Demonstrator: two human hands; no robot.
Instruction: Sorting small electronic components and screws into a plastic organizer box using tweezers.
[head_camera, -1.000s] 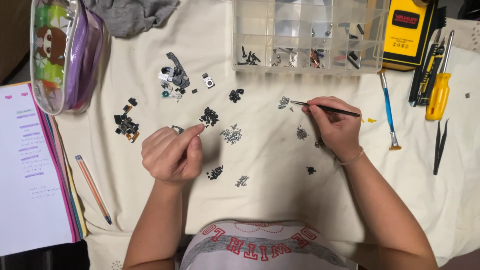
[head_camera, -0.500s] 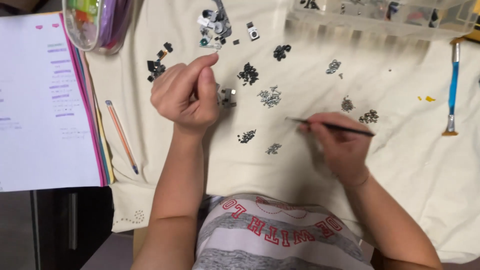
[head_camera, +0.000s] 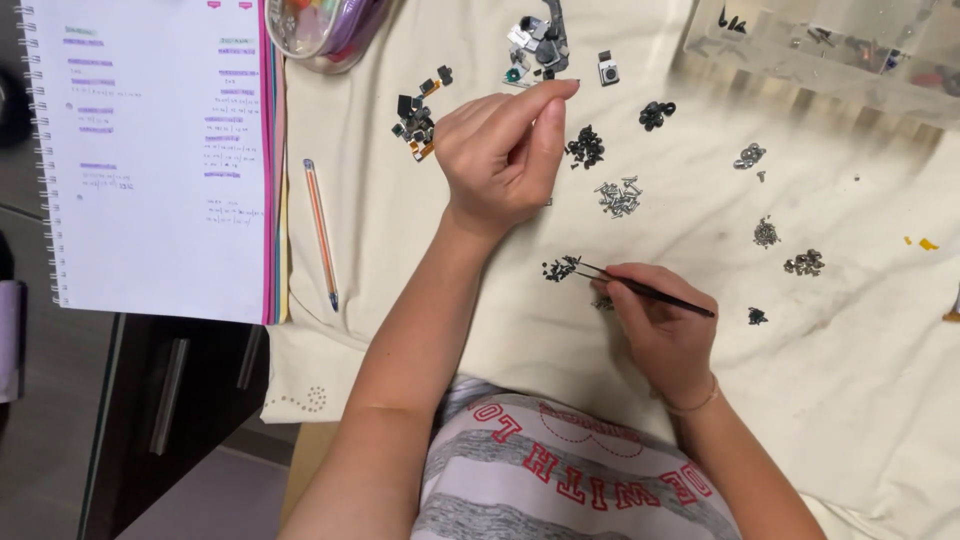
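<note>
Right hand (head_camera: 665, 330) grips black tweezers (head_camera: 645, 290), tips at a small black screw pile (head_camera: 560, 268) on the cloth (head_camera: 450, 300); left hand (head_camera: 505, 160), fingers loosely curled and empty, hovers above; several piles are sorted, loose parts (head_camera: 418, 115) remain.

A single head-worn camera looked almost straight down from close above a cream cloth (head_camera: 420, 300) covering the table. The wearer's chest filled the near edge, a spiral notebook (head_camera: 150, 150) lay far left, and a clear organiser box (head_camera: 830, 50) far right.
</note>
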